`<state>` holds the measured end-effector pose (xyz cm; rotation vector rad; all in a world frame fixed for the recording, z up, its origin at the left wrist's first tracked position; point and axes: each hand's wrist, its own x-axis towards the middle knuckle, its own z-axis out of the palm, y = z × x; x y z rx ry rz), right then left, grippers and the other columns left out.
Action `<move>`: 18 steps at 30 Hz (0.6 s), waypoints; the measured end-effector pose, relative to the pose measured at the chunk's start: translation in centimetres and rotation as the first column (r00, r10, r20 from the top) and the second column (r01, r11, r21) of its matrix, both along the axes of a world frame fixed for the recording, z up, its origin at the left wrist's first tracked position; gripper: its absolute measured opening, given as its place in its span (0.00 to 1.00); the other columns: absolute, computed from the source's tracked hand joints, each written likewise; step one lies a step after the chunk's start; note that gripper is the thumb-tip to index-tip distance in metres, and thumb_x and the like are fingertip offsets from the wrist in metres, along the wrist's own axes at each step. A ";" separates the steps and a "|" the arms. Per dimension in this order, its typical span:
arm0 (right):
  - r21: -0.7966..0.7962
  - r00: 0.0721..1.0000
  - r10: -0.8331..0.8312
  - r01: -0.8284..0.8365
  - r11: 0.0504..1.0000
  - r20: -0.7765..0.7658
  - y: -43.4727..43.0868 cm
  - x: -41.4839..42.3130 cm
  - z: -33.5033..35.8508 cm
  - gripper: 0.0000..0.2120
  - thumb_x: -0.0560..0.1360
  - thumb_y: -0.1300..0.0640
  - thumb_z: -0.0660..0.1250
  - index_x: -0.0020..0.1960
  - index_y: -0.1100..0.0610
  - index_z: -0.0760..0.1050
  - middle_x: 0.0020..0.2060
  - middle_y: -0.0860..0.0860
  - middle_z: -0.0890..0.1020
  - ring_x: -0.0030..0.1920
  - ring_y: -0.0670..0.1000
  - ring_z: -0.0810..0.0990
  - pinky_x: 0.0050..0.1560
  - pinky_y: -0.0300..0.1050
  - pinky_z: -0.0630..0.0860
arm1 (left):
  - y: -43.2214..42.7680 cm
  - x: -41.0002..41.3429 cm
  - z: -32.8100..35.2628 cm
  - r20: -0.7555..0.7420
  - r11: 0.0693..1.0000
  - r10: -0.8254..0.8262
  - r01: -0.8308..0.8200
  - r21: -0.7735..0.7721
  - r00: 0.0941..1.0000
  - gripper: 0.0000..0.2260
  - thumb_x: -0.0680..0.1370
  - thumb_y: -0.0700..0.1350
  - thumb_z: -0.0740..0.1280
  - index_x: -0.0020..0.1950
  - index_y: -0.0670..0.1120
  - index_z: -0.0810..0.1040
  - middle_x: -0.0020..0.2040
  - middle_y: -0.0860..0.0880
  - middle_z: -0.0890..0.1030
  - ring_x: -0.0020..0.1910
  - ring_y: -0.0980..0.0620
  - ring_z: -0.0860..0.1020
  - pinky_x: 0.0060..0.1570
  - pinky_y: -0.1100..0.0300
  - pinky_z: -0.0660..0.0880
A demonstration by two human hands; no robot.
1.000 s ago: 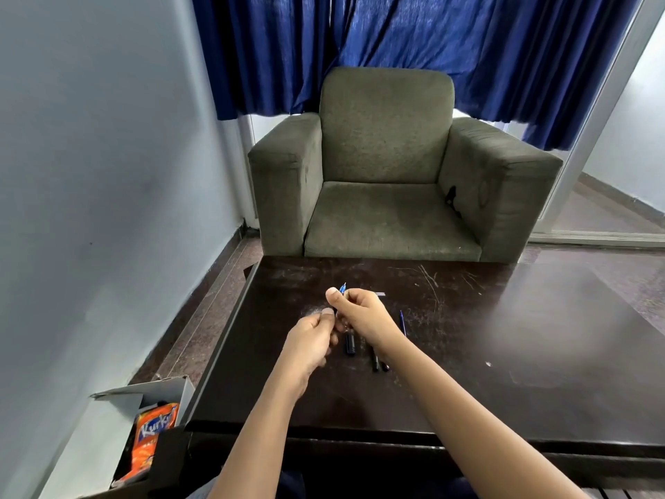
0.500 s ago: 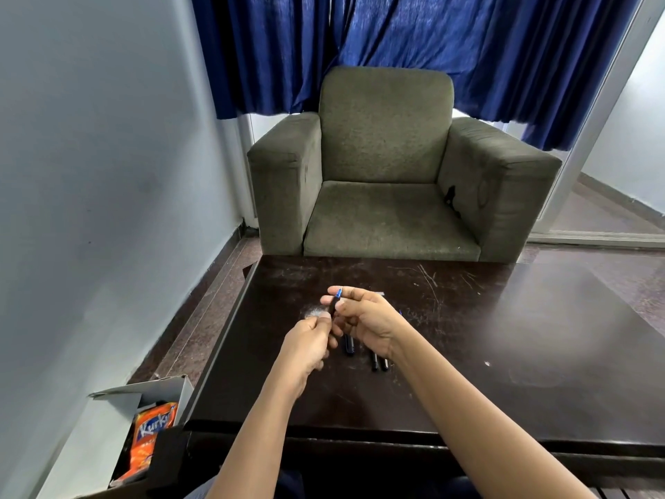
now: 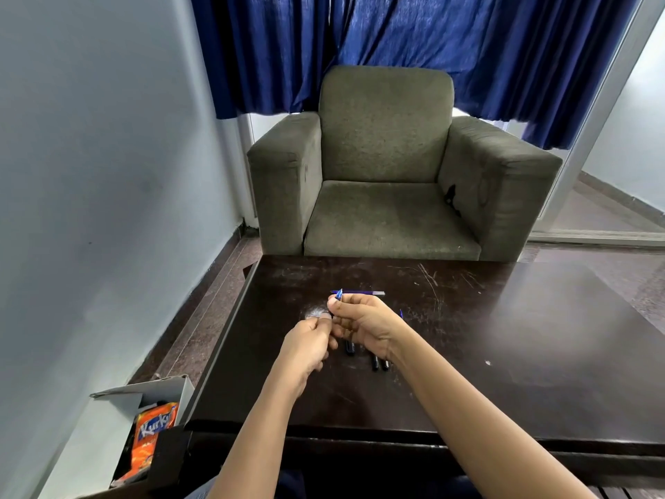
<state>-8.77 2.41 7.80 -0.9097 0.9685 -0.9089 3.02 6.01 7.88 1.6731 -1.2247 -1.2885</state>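
Over the dark wooden table (image 3: 503, 354), my right hand (image 3: 363, 324) pinches a small blue pen part (image 3: 339, 293), its tip poking up above the fingers. My left hand (image 3: 309, 340) is curled just left of it, its thumb and fingers closed on something I cannot make out. A thin blue refill (image 3: 363, 292) lies flat on the table just beyond my hands. Several black pen bodies (image 3: 374, 361) lie on the table under my right wrist, partly hidden.
A green armchair (image 3: 388, 181) stands right behind the table's far edge, with blue curtains (image 3: 431, 48) above. At the lower left on the floor is an open cardboard box (image 3: 144, 394) holding an orange snack packet (image 3: 151, 433). The wall runs along the left.
My right hand lifted slightly and turned, so the blue part points up again and the refill on the table shows beyond it. My left hand stays close beside it.
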 end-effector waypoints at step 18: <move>0.043 1.000 0.000 0.000 0.999 0.014 -0.2 -0.3 0.4 0.06 0.78 0.63 0.63 0.51 0.59 0.79 0.42 0.52 0.83 0.35 0.48 0.78 0.41 0.40 0.76 | 0.1 0.1 -0.1 -0.006 1.000 -0.004 0.004 -0.007 1.000 0.16 0.83 0.51 0.54 0.48 0.44 0.77 0.33 0.51 0.73 0.27 0.56 0.65 0.26 0.64 0.62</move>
